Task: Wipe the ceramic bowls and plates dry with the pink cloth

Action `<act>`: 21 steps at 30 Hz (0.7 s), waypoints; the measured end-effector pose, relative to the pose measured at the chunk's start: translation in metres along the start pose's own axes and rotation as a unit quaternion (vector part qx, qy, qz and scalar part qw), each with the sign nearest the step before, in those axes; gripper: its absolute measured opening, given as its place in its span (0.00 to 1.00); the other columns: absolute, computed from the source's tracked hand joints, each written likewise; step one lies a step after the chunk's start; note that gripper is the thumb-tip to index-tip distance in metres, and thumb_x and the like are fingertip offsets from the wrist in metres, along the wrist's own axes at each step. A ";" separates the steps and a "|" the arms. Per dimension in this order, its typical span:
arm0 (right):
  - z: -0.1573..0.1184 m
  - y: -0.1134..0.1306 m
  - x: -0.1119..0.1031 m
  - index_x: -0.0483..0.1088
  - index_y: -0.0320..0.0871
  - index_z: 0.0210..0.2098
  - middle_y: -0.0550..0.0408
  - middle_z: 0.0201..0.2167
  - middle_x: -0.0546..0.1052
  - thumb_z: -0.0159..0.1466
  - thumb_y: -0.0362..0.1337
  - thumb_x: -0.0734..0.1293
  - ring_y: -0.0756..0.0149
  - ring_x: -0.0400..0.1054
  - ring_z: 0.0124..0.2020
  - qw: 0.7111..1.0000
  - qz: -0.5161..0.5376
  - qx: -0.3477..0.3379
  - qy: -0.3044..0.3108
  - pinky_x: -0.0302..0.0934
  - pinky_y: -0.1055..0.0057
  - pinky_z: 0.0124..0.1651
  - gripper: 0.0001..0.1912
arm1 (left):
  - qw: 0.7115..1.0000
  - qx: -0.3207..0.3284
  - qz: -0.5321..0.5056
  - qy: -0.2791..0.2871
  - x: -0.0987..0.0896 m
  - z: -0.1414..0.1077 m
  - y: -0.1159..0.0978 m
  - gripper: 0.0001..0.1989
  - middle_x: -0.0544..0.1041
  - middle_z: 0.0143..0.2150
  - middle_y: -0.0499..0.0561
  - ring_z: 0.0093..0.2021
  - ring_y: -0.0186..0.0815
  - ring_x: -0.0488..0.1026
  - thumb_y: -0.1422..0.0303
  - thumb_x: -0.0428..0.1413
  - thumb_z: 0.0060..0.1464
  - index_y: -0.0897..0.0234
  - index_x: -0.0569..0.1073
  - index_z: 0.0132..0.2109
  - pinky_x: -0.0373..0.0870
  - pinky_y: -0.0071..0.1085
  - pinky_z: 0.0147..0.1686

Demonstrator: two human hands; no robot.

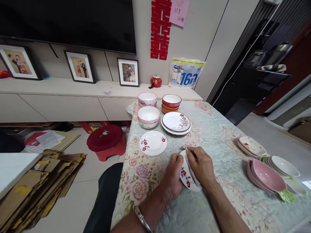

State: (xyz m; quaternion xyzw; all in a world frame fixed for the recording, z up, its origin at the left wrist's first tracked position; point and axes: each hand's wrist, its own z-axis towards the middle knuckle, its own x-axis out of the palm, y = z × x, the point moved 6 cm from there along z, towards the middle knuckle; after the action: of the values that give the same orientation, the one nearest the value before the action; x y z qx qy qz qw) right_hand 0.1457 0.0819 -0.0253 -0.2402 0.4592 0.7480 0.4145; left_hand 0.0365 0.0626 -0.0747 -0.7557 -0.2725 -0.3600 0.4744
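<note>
A white plate with red flowers (186, 174) is tilted over the table's near part. My left hand (174, 173) grips its left edge, thumb on the face. Bunched under the fingers of my right hand (201, 163) is a pale pink cloth (193, 173), pressed against the plate's right side. Beyond my hands lies a small stack of matching flowered plates (153, 143). Behind it stand white bowls with red rims (148, 114), and to their right a stack of larger plates (175, 121) with a brown floral pattern on top.
Red and orange bowls (171, 103) are stacked at the table's far end. Pink bowls (267, 174), white bowls (284, 165) and square dishes (252, 145) sit along the right edge. A red stool (105, 140) and flattened cardboard (36, 187) are on the floor at left.
</note>
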 end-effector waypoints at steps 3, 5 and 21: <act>0.000 -0.014 -0.003 0.77 0.43 0.43 0.48 0.34 0.76 0.66 0.41 0.61 0.57 0.71 0.38 0.999 -0.023 0.036 -0.003 0.64 0.61 0.44 0.14 | 1.000 0.002 -0.007 -0.010 -0.001 0.000 -0.002 0.21 0.73 0.27 0.43 0.37 0.39 0.76 0.55 0.67 0.45 0.60 0.66 0.38 0.69 0.33 0.38; -0.001 -0.021 -0.006 0.77 0.42 0.42 0.46 0.34 0.76 0.65 0.43 0.62 0.53 0.70 0.40 0.998 -0.028 0.051 -0.013 0.63 0.58 0.45 0.16 | 1.000 0.011 -0.012 -0.013 -0.001 0.000 -0.006 0.20 0.74 0.28 0.45 0.38 0.40 0.76 0.56 0.66 0.46 0.61 0.66 0.38 0.69 0.33 0.38; -0.001 -0.018 -0.006 0.77 0.43 0.37 0.48 0.35 0.78 0.64 0.42 0.64 0.56 0.72 0.39 0.997 0.056 0.008 -0.043 0.66 0.59 0.44 0.12 | 0.998 -0.056 0.023 0.027 0.010 -0.004 -0.015 0.32 0.78 0.30 0.49 0.32 0.39 0.74 0.81 0.52 0.25 0.68 0.75 0.46 0.62 0.29 0.29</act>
State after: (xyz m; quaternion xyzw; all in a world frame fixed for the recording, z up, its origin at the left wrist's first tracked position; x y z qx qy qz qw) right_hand 0.1639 0.0834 -0.0301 -0.1784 0.4592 0.7761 0.3937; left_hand 0.0305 0.0657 -0.0576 -0.7772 -0.2213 -0.3841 0.4467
